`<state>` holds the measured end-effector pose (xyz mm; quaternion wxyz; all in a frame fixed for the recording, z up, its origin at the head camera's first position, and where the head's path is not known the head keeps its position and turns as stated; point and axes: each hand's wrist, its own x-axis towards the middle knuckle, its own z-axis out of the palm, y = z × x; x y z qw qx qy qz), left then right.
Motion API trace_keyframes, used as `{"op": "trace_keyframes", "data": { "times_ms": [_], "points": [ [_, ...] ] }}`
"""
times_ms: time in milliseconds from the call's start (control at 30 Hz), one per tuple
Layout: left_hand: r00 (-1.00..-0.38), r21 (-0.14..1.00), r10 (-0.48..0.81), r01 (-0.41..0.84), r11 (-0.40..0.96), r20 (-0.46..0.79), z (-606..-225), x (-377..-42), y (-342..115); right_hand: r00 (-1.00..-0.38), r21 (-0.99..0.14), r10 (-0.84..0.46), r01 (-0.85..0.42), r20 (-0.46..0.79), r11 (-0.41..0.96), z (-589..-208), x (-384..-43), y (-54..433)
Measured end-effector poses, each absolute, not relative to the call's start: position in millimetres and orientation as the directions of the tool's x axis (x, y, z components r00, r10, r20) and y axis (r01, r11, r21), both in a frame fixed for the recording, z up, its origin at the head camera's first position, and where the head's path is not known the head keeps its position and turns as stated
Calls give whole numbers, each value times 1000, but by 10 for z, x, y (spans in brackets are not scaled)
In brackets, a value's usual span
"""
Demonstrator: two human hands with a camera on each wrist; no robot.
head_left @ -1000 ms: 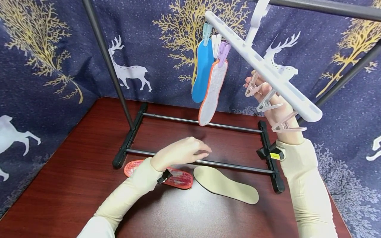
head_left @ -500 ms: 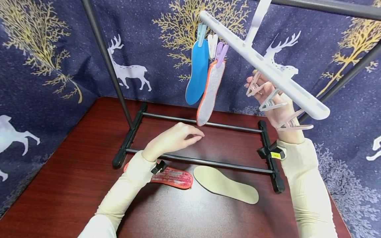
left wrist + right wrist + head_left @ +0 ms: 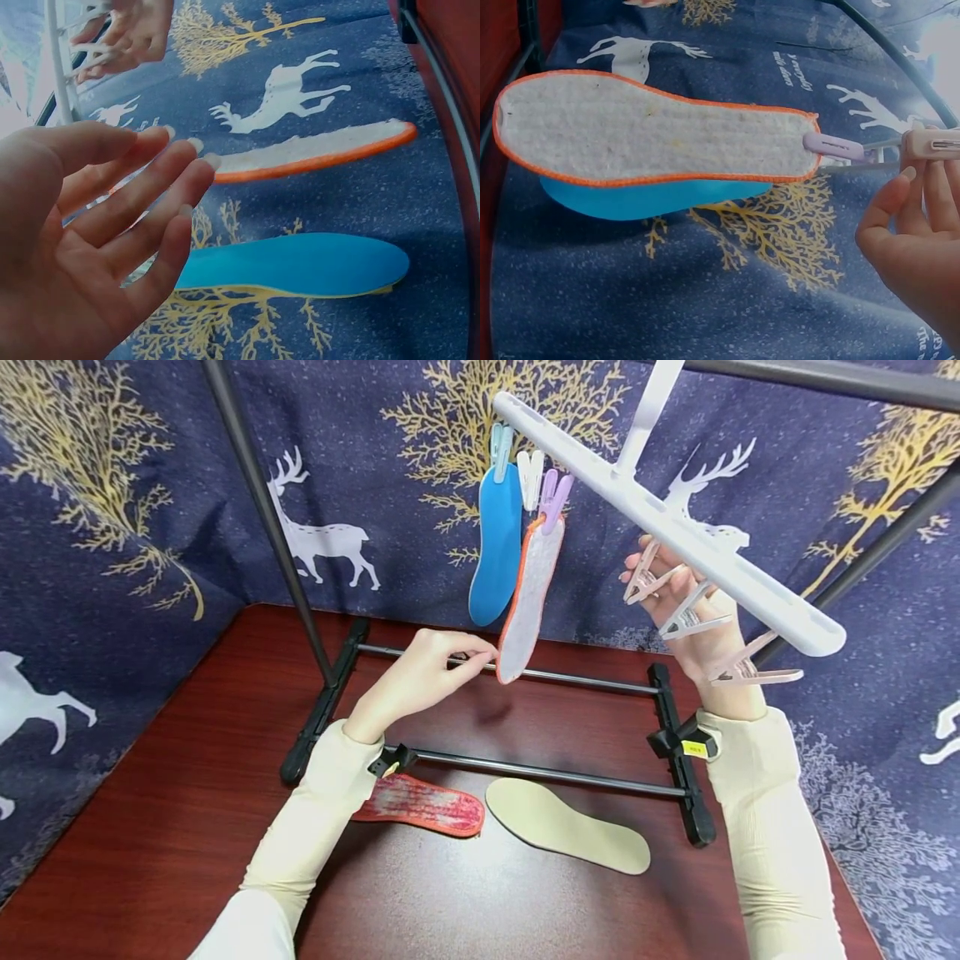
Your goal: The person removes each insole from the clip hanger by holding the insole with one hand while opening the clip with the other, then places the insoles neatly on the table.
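In the head view a white hanger bar (image 3: pixel 675 531) slants across the upper right. My right hand (image 3: pixel 686 652) holds a pale pink clothespin (image 3: pixel 645 578) beneath it; the right wrist view shows thumb and fingers at that clip. A white insole with orange edging (image 3: pixel 528 602) hangs from a purple clothespin (image 3: pixel 553 497). Behind it, a blue insole (image 3: pixel 498 543) hangs from a light-blue one. My left hand (image 3: pixel 420 681) is raised beside the white insole's lower edge, thumb and fingertips close together. Its fingers look relaxed and hold nothing in the left wrist view.
A red patterned insole (image 3: pixel 431 806), partly hidden by my left sleeve, and a beige insole (image 3: pixel 566 827) lie on the dark red table (image 3: pixel 187 793). Black rack posts and a low metal rail (image 3: pixel 562 774) frame the space. A deer-print curtain (image 3: pixel 420 560) hangs behind.
My left hand has risen and moved left, from above the front rail to the hanging white insole's edge. The hanger has turned, its near end shifting right and the hung insoles left.
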<state>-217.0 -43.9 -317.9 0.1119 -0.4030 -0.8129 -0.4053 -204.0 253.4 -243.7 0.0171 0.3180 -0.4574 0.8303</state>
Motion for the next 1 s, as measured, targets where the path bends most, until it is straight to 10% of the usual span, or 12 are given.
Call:
{"op": "trace_keyframes", "data": {
  "times_ms": [1000],
  "points": [
    [-703,655,244,711,256,668,-2824,-2365,-232,-792,-663,-337,-110,509,-741,-2443,-2096,2662]
  ]
}}
